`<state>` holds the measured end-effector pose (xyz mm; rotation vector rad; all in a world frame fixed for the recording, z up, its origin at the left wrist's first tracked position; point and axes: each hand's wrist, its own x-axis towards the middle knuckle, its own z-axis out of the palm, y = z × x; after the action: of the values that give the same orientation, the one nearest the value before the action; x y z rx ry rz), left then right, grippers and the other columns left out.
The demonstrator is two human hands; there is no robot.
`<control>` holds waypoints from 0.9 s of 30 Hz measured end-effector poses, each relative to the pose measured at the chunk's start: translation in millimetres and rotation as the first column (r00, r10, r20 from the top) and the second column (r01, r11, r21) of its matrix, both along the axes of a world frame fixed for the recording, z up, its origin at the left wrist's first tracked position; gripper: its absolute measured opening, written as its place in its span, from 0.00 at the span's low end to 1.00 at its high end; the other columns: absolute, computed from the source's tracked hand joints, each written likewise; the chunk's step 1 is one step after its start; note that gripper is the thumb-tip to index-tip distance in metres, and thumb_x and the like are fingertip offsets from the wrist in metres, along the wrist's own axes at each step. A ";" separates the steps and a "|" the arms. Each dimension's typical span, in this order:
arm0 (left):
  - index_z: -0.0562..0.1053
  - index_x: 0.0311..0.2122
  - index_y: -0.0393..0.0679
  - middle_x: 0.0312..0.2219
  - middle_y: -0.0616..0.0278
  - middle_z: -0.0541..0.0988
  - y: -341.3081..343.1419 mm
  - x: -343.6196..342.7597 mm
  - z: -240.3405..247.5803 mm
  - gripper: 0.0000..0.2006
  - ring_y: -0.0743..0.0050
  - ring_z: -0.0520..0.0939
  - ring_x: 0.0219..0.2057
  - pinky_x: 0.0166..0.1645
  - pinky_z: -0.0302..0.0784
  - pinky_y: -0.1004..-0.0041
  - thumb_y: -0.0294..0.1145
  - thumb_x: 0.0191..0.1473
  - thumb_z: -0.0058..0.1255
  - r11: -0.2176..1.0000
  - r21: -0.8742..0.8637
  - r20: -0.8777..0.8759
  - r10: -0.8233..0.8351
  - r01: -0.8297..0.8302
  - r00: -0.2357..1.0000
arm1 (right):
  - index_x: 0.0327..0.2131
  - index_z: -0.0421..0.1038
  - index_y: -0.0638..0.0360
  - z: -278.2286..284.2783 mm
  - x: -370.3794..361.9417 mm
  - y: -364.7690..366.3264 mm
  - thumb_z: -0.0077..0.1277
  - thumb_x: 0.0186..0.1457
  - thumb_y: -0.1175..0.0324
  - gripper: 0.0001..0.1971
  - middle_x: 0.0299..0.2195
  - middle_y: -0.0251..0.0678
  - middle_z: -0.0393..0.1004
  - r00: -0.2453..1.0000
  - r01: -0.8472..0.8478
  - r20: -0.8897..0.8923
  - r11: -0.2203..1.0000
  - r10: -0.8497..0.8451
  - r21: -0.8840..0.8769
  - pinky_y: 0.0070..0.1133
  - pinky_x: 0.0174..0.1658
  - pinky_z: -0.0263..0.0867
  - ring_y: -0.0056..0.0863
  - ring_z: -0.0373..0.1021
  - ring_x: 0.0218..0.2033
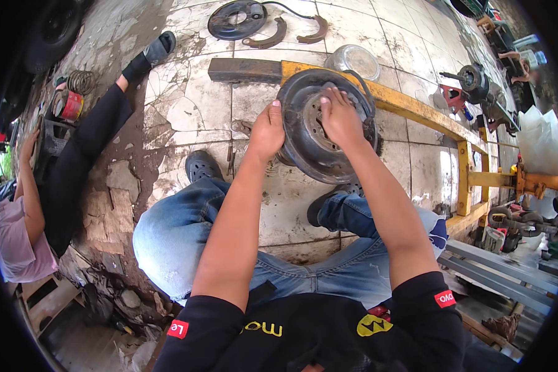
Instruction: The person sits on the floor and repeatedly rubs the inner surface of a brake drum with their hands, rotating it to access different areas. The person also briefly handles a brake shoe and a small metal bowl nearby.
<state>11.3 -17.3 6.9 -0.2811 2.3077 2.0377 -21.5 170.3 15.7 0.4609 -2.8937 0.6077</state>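
Observation:
Between my knees and the yellow steel frame I have a dark, round brake backing plate (313,127), tilted with its worn, rusty centre facing me. My left hand (268,131) is closed on its left rim, thumb along the edge and fingertips hidden behind. Across its face lies my right hand (341,118), fingers stretched out near the centre. A dark cable or hose curves along the plate's upper right edge. Beyond, on the tiles, are a second backing plate (229,30) and two curved brake shoes (270,36).
The yellow frame (415,111) runs rightward from behind the plate, with a dark metal bar (245,70) at its left end. A round clear-lidded tub (354,61) stands behind it. At left, another person (25,229) sits with a leg (99,136) stretched out, near a coil spring (80,82).

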 end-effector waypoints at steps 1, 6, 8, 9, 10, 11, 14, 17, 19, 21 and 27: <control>0.71 0.49 0.31 0.42 0.39 0.78 -0.3 2.5 1.0 0.28 0.46 0.78 0.46 0.52 0.69 0.63 0.49 0.67 0.29 1.000 0.001 -0.002 0.005 -0.005 1.000 | 0.53 0.67 0.62 5.3 2.9 -7.9 0.33 0.66 0.58 0.22 0.58 0.50 0.63 0.998 -0.050 0.025 0.998 0.051 -0.036 0.35 0.62 0.55 0.50 0.58 0.60; 0.70 0.50 0.29 0.42 0.42 0.78 4.5 2.3 17.1 0.28 0.54 0.78 0.46 0.53 0.69 0.66 0.49 0.67 0.29 1.000 0.021 0.020 0.019 -0.020 1.000 | 0.52 0.67 0.62 -0.3 -2.4 -0.9 0.31 0.66 0.56 0.23 0.58 0.50 0.63 0.994 0.105 -0.035 0.994 -0.105 -0.007 0.36 0.62 0.54 0.49 0.58 0.61; 0.70 0.50 0.29 0.42 0.43 0.78 2.1 1.7 11.8 0.28 0.55 0.78 0.45 0.53 0.69 0.66 0.48 0.67 0.29 1.000 0.000 0.038 0.020 -0.020 0.999 | 0.56 0.64 0.61 2.9 -1.7 -1.0 0.29 0.67 0.52 0.26 0.59 0.50 0.61 0.998 0.007 0.069 1.000 -0.008 0.014 0.38 0.64 0.51 0.49 0.56 0.62; 0.70 0.49 0.29 0.42 0.43 0.78 -0.8 1.5 8.1 0.28 0.56 0.78 0.45 0.53 0.69 0.66 0.48 0.67 0.30 1.000 -0.012 0.047 0.024 -0.024 0.999 | 0.57 0.63 0.61 9.4 4.3 -4.9 0.29 0.67 0.51 0.27 0.60 0.51 0.61 0.990 -0.115 0.082 0.993 0.114 0.006 0.38 0.64 0.50 0.50 0.55 0.62; 0.70 0.49 0.29 0.42 0.44 0.78 -3.1 0.4 4.5 0.28 0.56 0.78 0.45 0.52 0.69 0.66 0.48 0.67 0.30 1.000 -0.013 0.030 0.015 -0.015 0.999 | 0.58 0.62 0.61 12.0 7.4 -7.2 0.29 0.66 0.49 0.28 0.60 0.51 0.60 0.968 -0.235 0.093 0.972 0.235 -0.004 0.39 0.64 0.50 0.50 0.54 0.63; 0.70 0.49 0.29 0.42 0.44 0.78 -2.4 -0.5 6.0 0.28 0.56 0.78 0.45 0.52 0.69 0.67 0.48 0.67 0.30 1.000 -0.009 0.011 0.002 -0.002 1.000 | 0.59 0.61 0.62 8.3 3.1 -0.2 0.29 0.65 0.44 0.32 0.61 0.53 0.58 0.988 -0.126 0.088 0.991 0.129 -0.034 0.38 0.65 0.48 0.51 0.52 0.64; 0.70 0.49 0.29 0.41 0.44 0.78 4.5 1.4 14.1 0.28 0.57 0.78 0.45 0.52 0.69 0.67 0.48 0.67 0.30 1.000 0.009 -0.002 -0.004 0.004 1.000 | 0.60 0.59 0.63 -4.5 0.6 12.0 0.28 0.64 0.41 0.35 0.63 0.52 0.54 0.994 0.048 0.097 0.993 -0.058 0.104 0.38 0.66 0.47 0.48 0.49 0.65; 0.70 0.49 0.29 0.42 0.43 0.78 -0.6 3.1 8.6 0.29 0.56 0.78 0.46 0.53 0.69 0.67 0.49 0.67 0.29 0.999 0.031 0.003 0.012 -0.012 1.000 | 0.61 0.57 0.62 11.5 42.7 -3.8 0.32 0.63 0.42 0.34 0.65 0.50 0.50 0.956 -0.266 0.134 0.964 0.263 0.008 0.40 0.66 0.46 0.47 0.47 0.66; 0.70 0.50 0.29 0.42 0.42 0.78 -2.9 0.1 0.9 0.29 0.55 0.77 0.46 0.53 0.68 0.67 0.49 0.67 0.29 1.000 0.029 -0.002 0.003 -0.003 1.000 | 0.61 0.58 0.61 17.4 65.8 -3.1 0.33 0.63 0.43 0.34 0.65 0.49 0.49 0.919 -0.378 0.137 0.925 0.370 0.036 0.39 0.66 0.46 0.47 0.47 0.66; 0.70 0.50 0.28 0.42 0.41 0.78 0.1 0.7 -3.1 0.29 0.54 0.77 0.46 0.54 0.68 0.66 0.50 0.67 0.29 1.000 0.005 0.008 -0.011 0.011 1.000 | 0.61 0.58 0.60 22.6 80.1 10.6 0.34 0.63 0.44 0.33 0.65 0.48 0.50 0.902 -0.420 0.164 0.901 0.400 0.110 0.39 0.66 0.46 0.46 0.47 0.66; 0.70 0.50 0.28 0.44 0.38 0.77 5.0 2.7 10.5 0.30 0.49 0.77 0.49 0.54 0.68 0.64 0.51 0.66 0.29 0.993 -0.108 0.029 0.043 -0.040 0.999 | 0.60 0.59 0.59 20.1 44.6 -11.2 0.31 0.64 0.44 0.32 0.65 0.47 0.50 0.949 -0.289 0.162 0.952 0.272 0.097 0.39 0.65 0.47 0.45 0.46 0.67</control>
<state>14.0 -12.2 17.4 -0.3667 2.4160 1.9160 23.1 159.0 35.8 0.8945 -3.0401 0.5261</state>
